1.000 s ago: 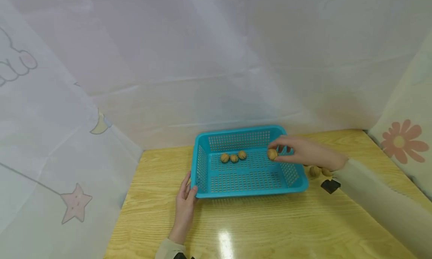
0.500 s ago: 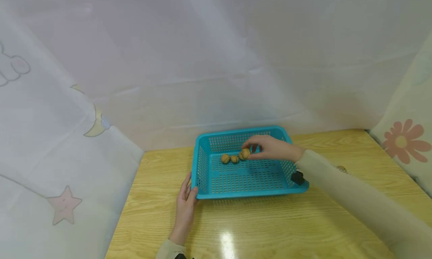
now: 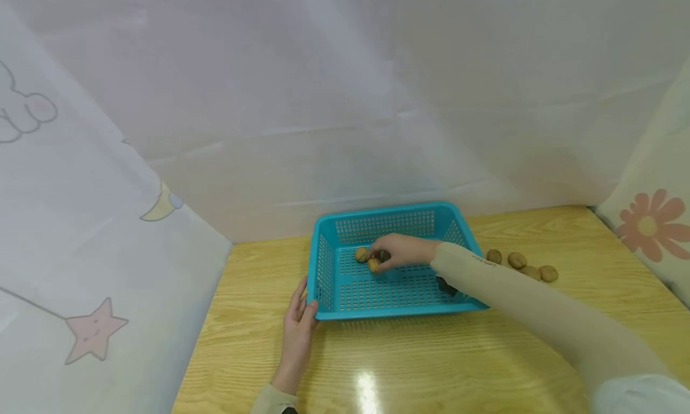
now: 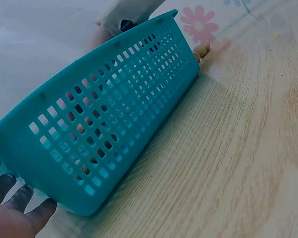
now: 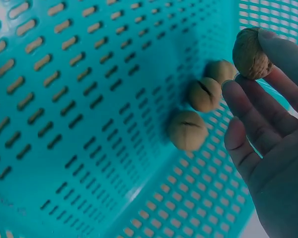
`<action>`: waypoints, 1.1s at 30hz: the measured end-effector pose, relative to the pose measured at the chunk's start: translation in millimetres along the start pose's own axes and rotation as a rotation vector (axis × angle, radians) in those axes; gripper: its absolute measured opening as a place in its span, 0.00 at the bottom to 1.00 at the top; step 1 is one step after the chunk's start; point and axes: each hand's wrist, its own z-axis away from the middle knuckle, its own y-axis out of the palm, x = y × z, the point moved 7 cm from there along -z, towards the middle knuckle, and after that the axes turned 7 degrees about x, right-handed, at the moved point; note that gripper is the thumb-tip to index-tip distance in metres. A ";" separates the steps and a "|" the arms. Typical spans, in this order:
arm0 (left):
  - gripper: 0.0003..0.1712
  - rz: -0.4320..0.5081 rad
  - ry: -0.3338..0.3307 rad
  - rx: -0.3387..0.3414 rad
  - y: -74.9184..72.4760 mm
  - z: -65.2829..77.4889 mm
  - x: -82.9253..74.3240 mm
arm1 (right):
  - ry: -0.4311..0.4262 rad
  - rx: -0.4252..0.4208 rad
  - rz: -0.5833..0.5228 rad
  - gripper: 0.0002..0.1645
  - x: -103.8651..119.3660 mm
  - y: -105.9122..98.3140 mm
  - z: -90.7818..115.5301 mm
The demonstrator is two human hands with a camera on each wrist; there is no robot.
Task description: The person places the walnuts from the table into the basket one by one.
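My right hand (image 3: pixel 401 250) is inside the blue plastic basket (image 3: pixel 399 313), low over its floor. Thumb and finger pinch a walnut (image 5: pixel 252 53), plain in the right wrist view. Three other walnuts lie in a row along the basket's wall there, the closest walnut (image 5: pixel 187 130) showing a dark seam. In the head view the hand partly hides that row; one walnut (image 3: pixel 362 254) shows at its left. At the basket's front left corner my left hand (image 3: pixel 297 336) grips the rim, thumb at the corner and fingers along the left side. Its fingertips (image 4: pixel 42 210) show against the wall.
Several loose walnuts (image 3: pixel 517 260) lie on the wooden table (image 3: pixel 259 270) to the right of the basket, beyond the right sleeve (image 3: pixel 517 294). A pale printed cloth (image 3: pixel 345 132) hangs behind the table and along both sides.
My right hand has carried the walnut leftward across the basket and down to the row. The loose walnuts on the table are in fuller view. My left hand stays at the corner.
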 end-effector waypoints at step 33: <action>0.36 -0.023 0.005 0.012 0.9 1.0 -5.8 | 0.013 -0.003 0.018 0.22 13.1 -14.4 19.9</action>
